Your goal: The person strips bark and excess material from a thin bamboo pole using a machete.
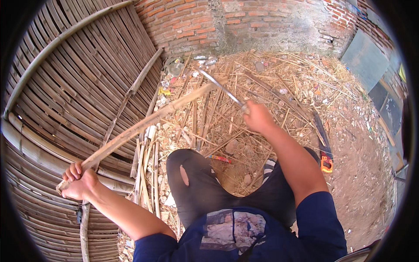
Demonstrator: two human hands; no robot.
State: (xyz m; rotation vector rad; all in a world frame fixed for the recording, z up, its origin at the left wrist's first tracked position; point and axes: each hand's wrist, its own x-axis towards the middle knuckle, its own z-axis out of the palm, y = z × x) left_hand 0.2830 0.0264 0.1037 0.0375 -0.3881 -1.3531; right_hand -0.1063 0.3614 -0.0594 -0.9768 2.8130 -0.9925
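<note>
At the far left my left hand [80, 181] is closed around the near end of a long, pale brown wooden slat [152, 118]. The slat slants up and away to the right, its far end above the littered ground. In my right hand [258, 117], closed in a fist, is a slim silvery metal tool [222, 88]. Its shaft points up and to the left, crossing the slat's far end in this view. Whether the two touch I cannot tell, and the tool's tip is blurred.
A handsaw [326, 162] with an orange handle lies right of my knees. Split strips [203, 118], straw and rubble cover the ground. A bamboo slat wall [87, 78] rises at left, a brick wall [262, 26] at the back. Grey panels [365, 59] lean at right.
</note>
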